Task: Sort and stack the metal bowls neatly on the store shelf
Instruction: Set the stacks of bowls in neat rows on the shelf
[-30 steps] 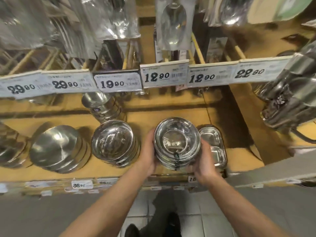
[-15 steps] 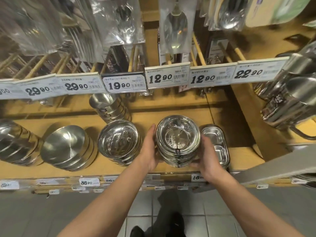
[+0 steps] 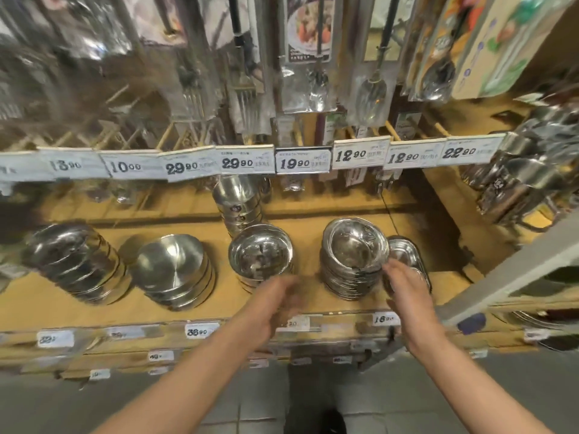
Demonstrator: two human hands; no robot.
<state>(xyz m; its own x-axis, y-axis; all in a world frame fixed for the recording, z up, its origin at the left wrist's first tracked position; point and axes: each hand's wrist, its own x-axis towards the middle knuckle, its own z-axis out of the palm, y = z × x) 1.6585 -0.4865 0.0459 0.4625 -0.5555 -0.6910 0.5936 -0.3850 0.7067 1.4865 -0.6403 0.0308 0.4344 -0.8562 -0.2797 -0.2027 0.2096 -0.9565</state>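
Steel bowls stand in several stacks along a yellow wooden shelf [image 3: 313,296]. The stack of shallow bowls [image 3: 354,258] sits toward the right of the shelf, its top bowl leaning a little to the right. Just to its right, touching or nearly so, lies a stack of divided metal trays [image 3: 407,255], partly hidden behind the right hand [image 3: 407,286]. That hand is blurred; its fingers are spread and loosely extended close to the right side of the shallow bowls, holding nothing, though whether the fingertips touch the stack cannot be told. The left hand [image 3: 275,302] is also blurred, its fingers relaxed and empty, hovering over the shelf's front edge between the shallow bowls and the next stack to the left, clear of both.

That next stack of deeper bowls [image 3: 260,255] stands upright, and behind it rises a tall stack of small bowls [image 3: 241,205] with dark stickers on their sides. Further left is a stack of wide bowls [image 3: 175,270], tilted toward the camera, and beyond it a leaning stack of lidded tins [image 3: 78,264].

A row of price tags [image 3: 300,161] runs above the shelf, and packaged forks and spoons [image 3: 316,57] hang higher up. Metal mugs [image 3: 526,170] crowd the right edge.
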